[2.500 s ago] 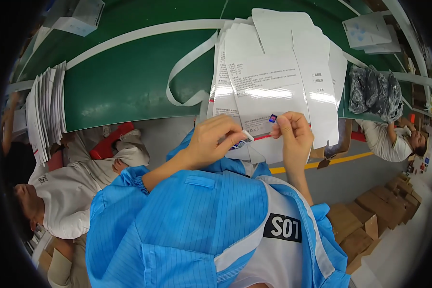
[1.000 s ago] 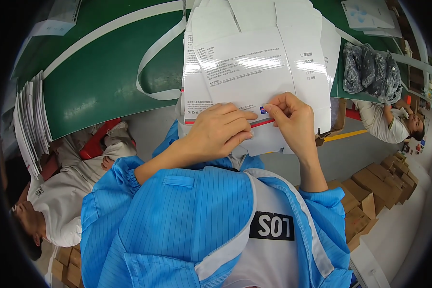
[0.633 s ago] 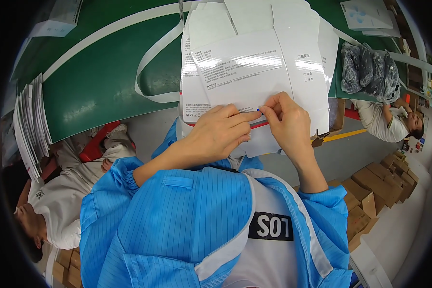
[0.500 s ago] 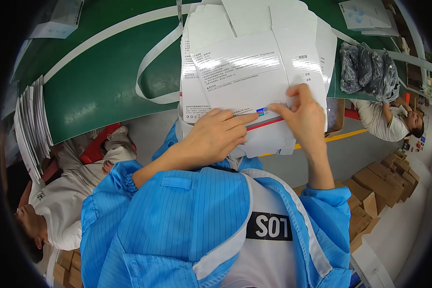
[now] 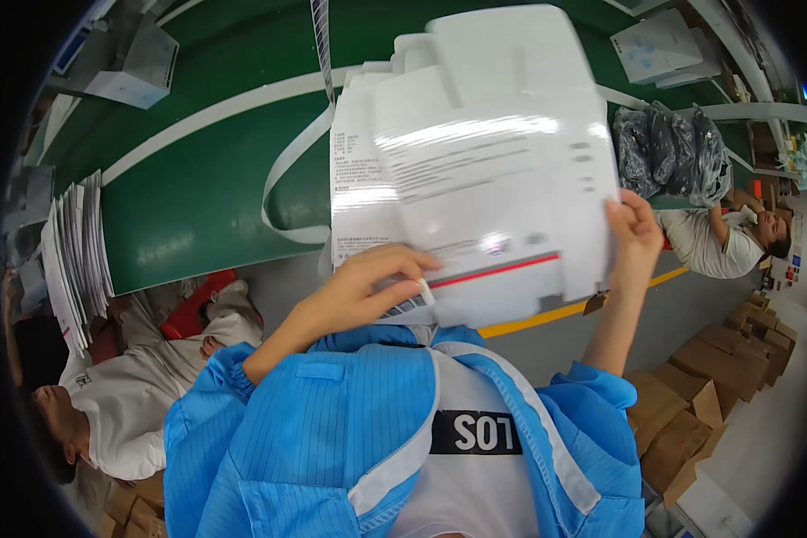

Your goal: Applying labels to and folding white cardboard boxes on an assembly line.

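**Right hand (image 5: 635,235) pinches the edge of a white carton blank (image 5: 484,211)**

The printed carton blank, blurred, is the topmost sheet over a stack of similar flat sheets (image 5: 354,202) at the near edge of a green table (image 5: 197,211), in front of the person's chest. How far it is raised from the stack cannot be told. The right hand's thumb and fingers are clamped on its right edge. A small, shiny, bluish-purple sticker (image 5: 496,248) sits on its face, just above the red stripe near the lower end.

The left hand (image 5: 363,285) is closed on a sticker strip (image 5: 409,308), with a pale end showing by the thumb; its fingertips are at the blank's lower left edge. Whether they press on the blank is unclear.

A loose white band (image 5: 307,235) curves across the tabletop left of the stack. Farther left, a row of flat white sheets (image 5: 73,260) stands on edge. Dark items in clear plastic bags (image 5: 672,157) lie to the right, and brown cardboard boxes (image 5: 699,386) are piled on the floor at lower right. A co-worker in a white shirt (image 5: 121,426) is at the left.
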The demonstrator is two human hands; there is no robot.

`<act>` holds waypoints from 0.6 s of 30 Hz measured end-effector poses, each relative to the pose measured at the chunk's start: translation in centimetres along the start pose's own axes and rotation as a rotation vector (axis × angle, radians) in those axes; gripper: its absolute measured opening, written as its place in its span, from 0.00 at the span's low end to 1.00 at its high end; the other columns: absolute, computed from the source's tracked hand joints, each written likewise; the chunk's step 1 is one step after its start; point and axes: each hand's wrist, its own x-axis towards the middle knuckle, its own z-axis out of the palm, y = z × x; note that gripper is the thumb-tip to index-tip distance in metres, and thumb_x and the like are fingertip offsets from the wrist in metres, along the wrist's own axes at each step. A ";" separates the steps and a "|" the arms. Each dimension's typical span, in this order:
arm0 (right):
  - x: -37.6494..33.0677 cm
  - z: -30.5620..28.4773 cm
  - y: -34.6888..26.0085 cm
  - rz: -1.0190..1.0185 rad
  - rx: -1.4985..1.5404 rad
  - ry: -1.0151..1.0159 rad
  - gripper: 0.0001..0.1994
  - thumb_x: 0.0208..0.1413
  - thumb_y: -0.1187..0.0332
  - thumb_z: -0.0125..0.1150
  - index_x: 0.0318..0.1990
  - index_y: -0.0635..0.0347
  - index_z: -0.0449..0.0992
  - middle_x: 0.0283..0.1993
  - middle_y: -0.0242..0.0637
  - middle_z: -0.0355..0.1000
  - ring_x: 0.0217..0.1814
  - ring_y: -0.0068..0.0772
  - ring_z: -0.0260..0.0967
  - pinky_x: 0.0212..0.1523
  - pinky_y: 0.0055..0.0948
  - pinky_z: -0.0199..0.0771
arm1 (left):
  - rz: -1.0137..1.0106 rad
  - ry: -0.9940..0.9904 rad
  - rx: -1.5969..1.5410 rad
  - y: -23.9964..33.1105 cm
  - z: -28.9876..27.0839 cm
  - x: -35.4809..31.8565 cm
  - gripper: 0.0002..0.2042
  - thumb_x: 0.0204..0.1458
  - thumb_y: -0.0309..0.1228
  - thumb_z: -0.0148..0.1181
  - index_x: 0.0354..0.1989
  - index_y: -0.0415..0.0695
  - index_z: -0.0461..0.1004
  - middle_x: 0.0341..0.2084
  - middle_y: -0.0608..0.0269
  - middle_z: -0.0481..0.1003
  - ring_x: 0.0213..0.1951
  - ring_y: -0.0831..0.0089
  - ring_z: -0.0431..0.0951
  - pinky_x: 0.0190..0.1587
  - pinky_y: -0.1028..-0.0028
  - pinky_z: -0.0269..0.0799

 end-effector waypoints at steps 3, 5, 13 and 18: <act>4.6 -8.1 2.8 -0.065 0.113 0.148 0.14 0.54 0.72 0.63 0.47 0.67 0.74 0.42 0.36 0.75 0.40 0.22 0.71 0.44 0.19 0.70 | -0.144 0.146 -0.250 -0.2 -0.3 -1.6 0.04 0.56 0.27 0.56 0.35 0.40 0.73 0.40 0.60 0.77 0.35 0.78 0.73 0.39 0.78 0.69; 8.2 -13.9 6.3 -0.083 0.128 0.240 0.15 0.54 0.71 0.63 0.49 0.67 0.74 0.43 0.36 0.75 0.42 0.23 0.71 0.45 0.21 0.70 | -0.235 0.305 -0.301 -0.7 -1.1 -2.7 0.05 0.57 0.27 0.55 0.38 0.39 0.74 0.34 0.64 0.77 0.36 0.83 0.74 0.37 0.80 0.70; 16.0 -18.6 11.5 -0.348 -0.470 0.333 0.15 0.55 0.70 0.62 0.48 0.70 0.74 0.42 0.39 0.75 0.43 0.26 0.71 0.47 0.23 0.69 | -0.187 0.476 -0.250 1.2 -0.3 -1.4 0.06 0.57 0.28 0.56 0.37 0.37 0.73 0.30 0.67 0.76 0.32 0.84 0.73 0.36 0.82 0.69; -1.0 6.2 -5.1 -0.165 0.030 -0.453 0.16 0.49 0.70 0.66 0.47 0.61 0.75 0.48 0.35 0.71 0.45 0.24 0.70 0.45 0.22 0.70 | -0.096 0.659 -0.068 3.0 1.7 -1.0 0.06 0.57 0.27 0.57 0.37 0.37 0.73 0.30 0.65 0.76 0.32 0.84 0.73 0.36 0.82 0.69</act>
